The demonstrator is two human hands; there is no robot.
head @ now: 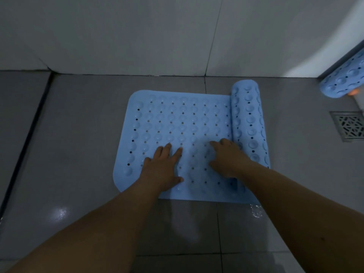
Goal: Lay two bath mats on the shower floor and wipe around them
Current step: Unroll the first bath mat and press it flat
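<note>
A light blue bath mat (177, 119) with holes and suction cups lies partly unrolled on the grey tiled floor. Its right part is still a roll (249, 119). My left hand (164, 166) presses flat on the unrolled part, fingers spread. My right hand (226, 156) rests palm down on the mat with its outer edge against the roll. A second blue mat (344, 79), rolled up, leans at the far right by the wall.
A metal floor drain (348, 125) sits at the right edge. White wall tiles (137, 36) rise behind the mat. A dark channel (29, 134) runs along the floor at the left. Wet spots shine on the tiles (256, 211) near the mat's front right corner.
</note>
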